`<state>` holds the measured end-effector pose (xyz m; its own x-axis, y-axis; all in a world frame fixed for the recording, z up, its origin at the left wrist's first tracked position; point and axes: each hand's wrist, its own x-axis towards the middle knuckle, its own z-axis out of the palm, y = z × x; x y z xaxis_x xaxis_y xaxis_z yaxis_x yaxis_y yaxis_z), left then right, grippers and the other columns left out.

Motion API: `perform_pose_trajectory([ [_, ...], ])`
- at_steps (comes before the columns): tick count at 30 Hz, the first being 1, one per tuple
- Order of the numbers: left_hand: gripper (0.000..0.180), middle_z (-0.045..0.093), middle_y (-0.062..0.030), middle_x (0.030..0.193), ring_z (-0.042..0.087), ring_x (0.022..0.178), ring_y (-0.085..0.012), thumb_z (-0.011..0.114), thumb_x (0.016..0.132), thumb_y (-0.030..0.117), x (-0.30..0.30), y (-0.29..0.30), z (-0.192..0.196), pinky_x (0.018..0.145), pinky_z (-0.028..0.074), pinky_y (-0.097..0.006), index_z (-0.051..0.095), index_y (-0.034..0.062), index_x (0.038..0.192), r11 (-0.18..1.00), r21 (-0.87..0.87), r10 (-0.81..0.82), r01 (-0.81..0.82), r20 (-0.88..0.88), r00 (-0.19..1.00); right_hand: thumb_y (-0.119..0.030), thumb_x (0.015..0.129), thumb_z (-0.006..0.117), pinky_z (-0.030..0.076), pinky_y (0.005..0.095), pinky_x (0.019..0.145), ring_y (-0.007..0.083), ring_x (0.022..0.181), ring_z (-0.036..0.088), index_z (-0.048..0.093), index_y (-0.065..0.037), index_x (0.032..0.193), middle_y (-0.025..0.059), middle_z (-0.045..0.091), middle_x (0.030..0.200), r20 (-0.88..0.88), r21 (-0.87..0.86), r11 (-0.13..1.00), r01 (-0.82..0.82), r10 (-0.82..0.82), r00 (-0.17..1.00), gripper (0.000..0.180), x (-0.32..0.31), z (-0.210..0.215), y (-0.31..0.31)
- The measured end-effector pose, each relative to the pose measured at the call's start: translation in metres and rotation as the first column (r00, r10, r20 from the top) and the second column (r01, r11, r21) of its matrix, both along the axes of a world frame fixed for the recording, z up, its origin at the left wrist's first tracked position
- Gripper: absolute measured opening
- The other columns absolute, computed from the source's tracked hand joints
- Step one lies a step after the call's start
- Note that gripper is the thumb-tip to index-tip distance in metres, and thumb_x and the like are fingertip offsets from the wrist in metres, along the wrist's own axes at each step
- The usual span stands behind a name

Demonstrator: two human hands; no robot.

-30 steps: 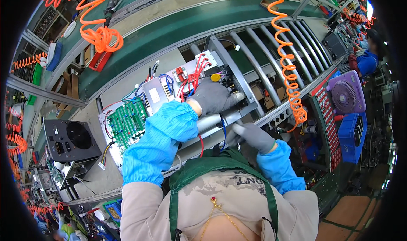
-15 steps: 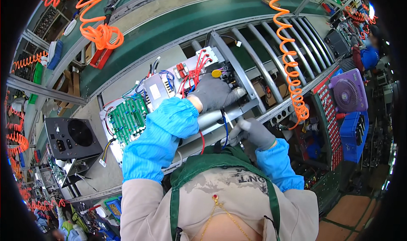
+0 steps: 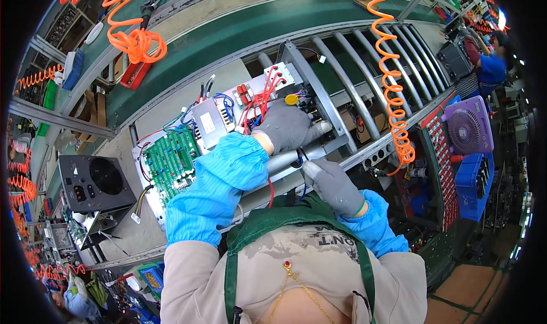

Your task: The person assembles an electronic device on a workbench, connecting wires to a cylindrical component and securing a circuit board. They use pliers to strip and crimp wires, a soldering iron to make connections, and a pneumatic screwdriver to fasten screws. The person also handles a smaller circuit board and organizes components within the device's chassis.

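An uncovered metal chassis with electronics lies in front of me. My left hand, in a grey glove, rests over its right end among dark connectors. One finger reaches toward the end panel; the others look curled, and whatever they grip is hidden. My gloved right hand is closed, fingertips pinching at a thin black strand looped at the near edge. A blue wire passes beneath these fingertips. Red wires, a grey boxed power module and a green circuit board lie left of my left hand.
Metal rollers extend right of the chassis, with a coiled orange air hose hanging over them. A dark box with a fan stands at left. To the right are a purple fan and a blue bin. Other people work farther away.
My right hand has moved left and slightly nearer the black strand, its fingers now against the chassis's near edge. My left hand has hardly moved.
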<state>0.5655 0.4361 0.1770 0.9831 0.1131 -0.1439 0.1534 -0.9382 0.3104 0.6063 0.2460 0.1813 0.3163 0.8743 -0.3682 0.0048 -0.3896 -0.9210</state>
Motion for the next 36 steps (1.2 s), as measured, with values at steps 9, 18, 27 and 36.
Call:
perform_pose_trajectory([
  [9,0.048,0.061,-0.0149,0.088,0.059,0.081,-0.0338,0.041,0.093,0.047,-0.026,-0.015,0.011,0.073,0.044,-0.043,0.064,0.0057,0.083,0.997,-0.02,0.08,-0.078,0.356,0.931,-0.043,0.093,0.049,0.021,0.0219,0.039,0.0048,0.041,0.029,0.053,-0.005,0.075,-0.0037,0.037,0.05,-0.182,0.076,0.996,0.052,-0.038,0.983,0.042,-0.002,-0.017,-0.008],
  [18,0.03,0.056,-0.014,0.106,0.054,0.098,-0.0338,0.06,0.078,0.009,-0.087,-0.077,0.007,0.084,0.044,-0.044,0.057,0.0046,0.107,0.937,-0.348,0.231,0.019,0.66,0.714,-0.035,0.094,0.05,0.027,0.0217,0.041,0.0069,0.042,0.036,0.057,-0.006,0.087,-0.0009,0.044,0.054,-0.15,0.373,0.907,0.193,-0.147,0.978,0.031,-0.011,-0.069,-0.012],
  [27,0.048,0.054,-0.0129,0.115,0.051,0.11,-0.034,0.067,0.065,0.013,-0.101,-0.093,0.013,0.095,0.041,-0.046,0.057,0.0081,0.112,0.978,-0.19,0.185,-0.083,0.618,0.764,-0.023,0.087,0.052,0.031,0.0234,0.048,0.006,0.052,0.041,0.059,-0.003,0.079,-0.0014,0.048,0.062,-0.258,0.019,0.996,-0.093,0.095,0.961,0.022,0.014,-0.019,-0.036],
  [36,0.03,0.06,-0.0053,0.088,0.057,0.089,-0.0253,0.063,0.073,0.02,-0.157,-0.125,-0.026,0.082,0.045,-0.041,0.064,0.0137,0.102,0.942,-0.167,0.334,-0.292,0.367,0.868,-0.023,0.087,0.057,0.044,0.0258,0.06,0.0112,0.063,0.055,0.064,-0.001,0.099,0.0071,0.06,0.075,-0.408,0.01,0.758,-0.652,0.599,0.689,0.027,0.027,0.015,-0.021],
])
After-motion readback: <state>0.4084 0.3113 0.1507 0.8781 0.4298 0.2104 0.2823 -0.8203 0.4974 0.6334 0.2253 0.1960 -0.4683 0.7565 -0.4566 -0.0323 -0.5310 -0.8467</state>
